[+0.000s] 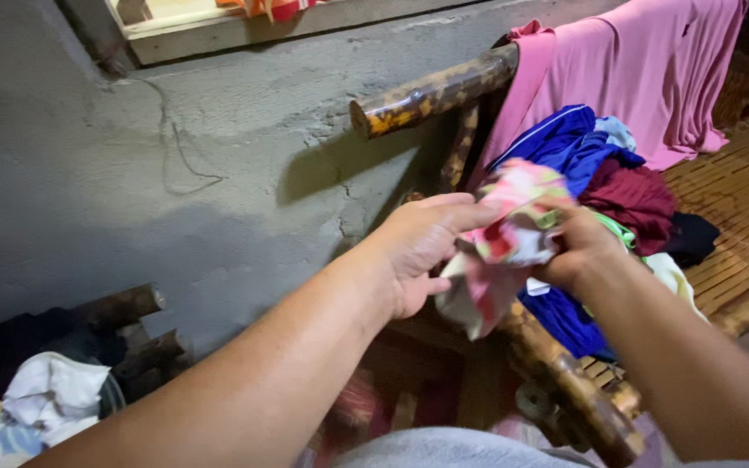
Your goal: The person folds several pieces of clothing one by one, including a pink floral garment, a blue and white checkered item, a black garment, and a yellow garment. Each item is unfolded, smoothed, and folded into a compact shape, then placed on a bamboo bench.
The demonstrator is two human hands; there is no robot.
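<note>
Bamboo bench [743, 195]: clothes pile [604, 173] on slatted seat, pink cloth [643, 69] over backrest.

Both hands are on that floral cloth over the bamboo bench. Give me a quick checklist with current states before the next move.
1. Left hand has the floral cloth: ok, fingers on its upper edge.
2. Right hand has the cloth: ok, pinching the other side.
3. Cloth lifted clear of the clothes pile: cannot tell, its far side is hidden.
4. Cloth spread flat: not ok, bunched between the hands, a tail hanging down.
5. Bare bench slats beside the pile: ok.
6. Pink garment settled on the backrest: ok, draped over it.
</note>
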